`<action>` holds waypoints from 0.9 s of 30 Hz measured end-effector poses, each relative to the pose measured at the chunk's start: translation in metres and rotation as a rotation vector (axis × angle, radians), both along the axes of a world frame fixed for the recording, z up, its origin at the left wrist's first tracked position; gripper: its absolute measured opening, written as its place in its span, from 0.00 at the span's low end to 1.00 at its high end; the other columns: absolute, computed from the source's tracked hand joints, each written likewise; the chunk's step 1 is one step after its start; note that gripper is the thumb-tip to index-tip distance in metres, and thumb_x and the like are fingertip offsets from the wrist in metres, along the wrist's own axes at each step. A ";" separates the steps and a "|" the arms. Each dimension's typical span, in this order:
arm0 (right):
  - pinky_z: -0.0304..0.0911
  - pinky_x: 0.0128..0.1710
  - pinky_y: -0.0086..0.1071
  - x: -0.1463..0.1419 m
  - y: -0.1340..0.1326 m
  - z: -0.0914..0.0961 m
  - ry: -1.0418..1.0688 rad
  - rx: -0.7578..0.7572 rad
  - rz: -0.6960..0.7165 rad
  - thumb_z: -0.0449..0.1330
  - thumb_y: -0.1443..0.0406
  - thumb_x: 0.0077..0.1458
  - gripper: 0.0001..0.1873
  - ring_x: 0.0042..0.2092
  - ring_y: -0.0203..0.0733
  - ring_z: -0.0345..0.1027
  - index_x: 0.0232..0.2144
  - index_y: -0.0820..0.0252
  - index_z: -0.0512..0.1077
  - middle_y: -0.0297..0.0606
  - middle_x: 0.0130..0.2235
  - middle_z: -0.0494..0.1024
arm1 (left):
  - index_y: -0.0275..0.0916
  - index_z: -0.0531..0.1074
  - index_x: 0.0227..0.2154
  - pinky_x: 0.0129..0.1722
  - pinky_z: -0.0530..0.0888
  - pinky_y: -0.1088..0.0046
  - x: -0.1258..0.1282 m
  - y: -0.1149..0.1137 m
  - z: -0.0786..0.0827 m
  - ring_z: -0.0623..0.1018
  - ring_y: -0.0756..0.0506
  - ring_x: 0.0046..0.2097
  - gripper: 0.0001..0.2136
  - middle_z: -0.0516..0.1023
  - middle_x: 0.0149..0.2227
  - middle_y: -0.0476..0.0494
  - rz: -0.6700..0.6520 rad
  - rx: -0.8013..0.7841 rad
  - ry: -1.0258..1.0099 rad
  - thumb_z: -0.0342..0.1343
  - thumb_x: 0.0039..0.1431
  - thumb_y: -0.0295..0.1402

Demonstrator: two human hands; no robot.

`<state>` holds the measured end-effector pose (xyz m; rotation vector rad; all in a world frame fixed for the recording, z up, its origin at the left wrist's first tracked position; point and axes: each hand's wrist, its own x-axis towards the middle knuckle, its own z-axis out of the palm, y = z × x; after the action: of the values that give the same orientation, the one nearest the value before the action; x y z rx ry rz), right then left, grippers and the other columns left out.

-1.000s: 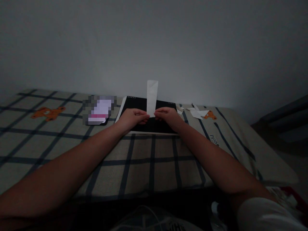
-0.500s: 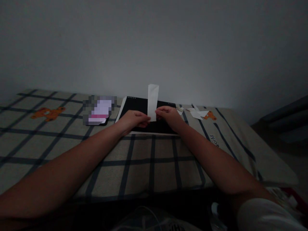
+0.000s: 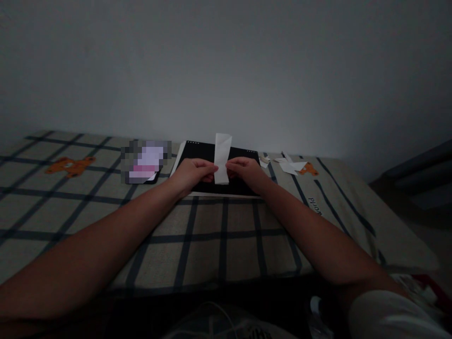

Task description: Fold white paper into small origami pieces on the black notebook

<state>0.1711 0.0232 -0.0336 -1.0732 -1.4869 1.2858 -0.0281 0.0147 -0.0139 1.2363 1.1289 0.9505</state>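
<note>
A narrow folded strip of white paper (image 3: 222,153) stands nearly upright between my hands, its upper end leaning slightly right. My left hand (image 3: 196,173) pinches its left edge between thumb and fingers. On the opposite edge, my right hand (image 3: 247,172) pinches it the same way. Both grips are in the lower half of the strip, whose bottom end hangs just below my fingertips. Under the hands lies a flat black cover or notebook (image 3: 201,153) with pale pages showing at its left and front edges. My curled lower fingers are partly hidden.
A lit phone (image 3: 148,162), partly pixelated, lies left of the black cover. Folded white paper pieces (image 3: 291,165) rest to its right. A checked cloth (image 3: 205,226) with orange bear prints covers the table, which meets a grey wall (image 3: 226,66). Below the front edge is a dark space.
The paper strip has come down a little and shifted slightly left. My fingers now grip it higher above its bottom end. The phone and the other papers have stayed put.
</note>
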 end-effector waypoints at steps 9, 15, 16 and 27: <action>0.67 0.36 0.33 -0.001 -0.005 0.007 -0.052 0.018 0.005 0.66 0.59 0.48 0.09 0.31 0.36 0.71 0.29 0.60 0.77 0.35 0.28 0.79 | 0.35 0.78 0.32 0.34 0.76 0.74 -0.001 0.003 -0.004 0.78 0.50 0.33 0.11 0.81 0.33 0.43 0.014 0.051 -0.034 0.68 0.47 0.35; 0.67 0.36 0.33 -0.002 -0.003 0.003 -0.048 -0.023 0.003 0.66 0.60 0.48 0.09 0.32 0.36 0.71 0.30 0.60 0.77 0.35 0.29 0.79 | 0.36 0.77 0.28 0.38 0.77 0.71 0.000 0.004 -0.003 0.78 0.50 0.31 0.07 0.81 0.31 0.44 0.075 0.063 -0.017 0.67 0.48 0.32; 0.67 0.36 0.33 -0.002 -0.003 0.002 -0.038 -0.026 0.011 0.66 0.59 0.48 0.10 0.32 0.36 0.71 0.31 0.60 0.78 0.36 0.30 0.79 | 0.36 0.77 0.28 0.38 0.77 0.71 0.000 0.004 -0.003 0.78 0.50 0.31 0.06 0.80 0.31 0.44 0.073 0.066 -0.019 0.67 0.48 0.32; 0.66 0.35 0.33 -0.003 -0.006 0.008 -0.074 0.017 -0.002 0.67 0.60 0.47 0.09 0.30 0.35 0.70 0.29 0.60 0.77 0.34 0.28 0.78 | 0.35 0.78 0.28 0.37 0.78 0.73 0.000 0.003 -0.005 0.78 0.50 0.32 0.08 0.81 0.31 0.44 0.049 0.045 -0.044 0.68 0.45 0.32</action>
<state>0.1684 0.0174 -0.0259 -1.1209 -1.5488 1.2419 -0.0284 0.0179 -0.0188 1.2233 1.1128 1.0404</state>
